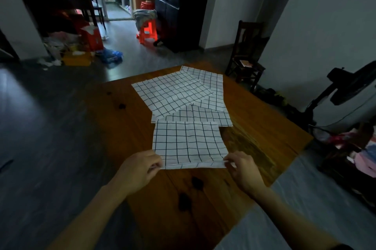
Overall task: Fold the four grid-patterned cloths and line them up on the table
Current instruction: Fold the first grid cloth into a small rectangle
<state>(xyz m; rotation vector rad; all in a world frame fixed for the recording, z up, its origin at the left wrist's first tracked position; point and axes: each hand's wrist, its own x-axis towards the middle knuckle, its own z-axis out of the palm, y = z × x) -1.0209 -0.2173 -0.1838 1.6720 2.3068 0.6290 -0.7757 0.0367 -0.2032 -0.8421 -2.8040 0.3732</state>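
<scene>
On wooden table [142,199], four grid cloths; both hands' fingers [156,163] pinch nearest cloth [189,144].

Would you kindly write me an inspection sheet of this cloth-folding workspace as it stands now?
Surface: wooden table, dark knots in the grain near the front.
Job's things: nearest grid cloth lies flat, its near edge lifted at both corners; the other grid cloths lie unfolded and overlapping behind it, how many I cannot tell.
Clutter: nothing seen on the table beside the cloths.
Grippers: left hand pinches the near left corner; right hand pinches the near right corner.
Cables: nothing seen clearly.
Surroundings: dark wooden chair beyond the table, standing fan at right, red plastic stool and floor litter in the background.
</scene>
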